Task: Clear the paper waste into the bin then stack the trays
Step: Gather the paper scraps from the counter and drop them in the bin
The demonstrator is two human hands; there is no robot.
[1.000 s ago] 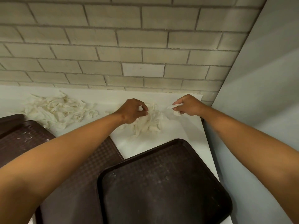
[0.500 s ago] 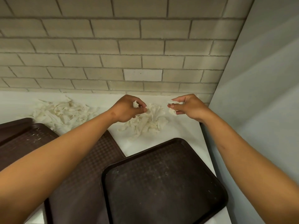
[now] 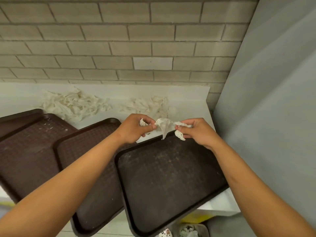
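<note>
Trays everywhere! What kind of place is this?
Probably a cafeteria or canteen clean-up corner: several brown serving trays sit on a white counter, piles of used paper napkins lie by a brick wall, and a bin stands below.

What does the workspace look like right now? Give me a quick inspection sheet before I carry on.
Surface: white counter, against a brick wall.
Job's things: four brown trays, overlapping, unstacked; two paper heaps by the wall; bin below, paper inside.
Clutter: crumbs on the trays.
Grippers: left hand and right hand each grip paper scraps above the nearest tray.
Cables: nothing seen.
Surroundings: grey panel on the right.
</note>
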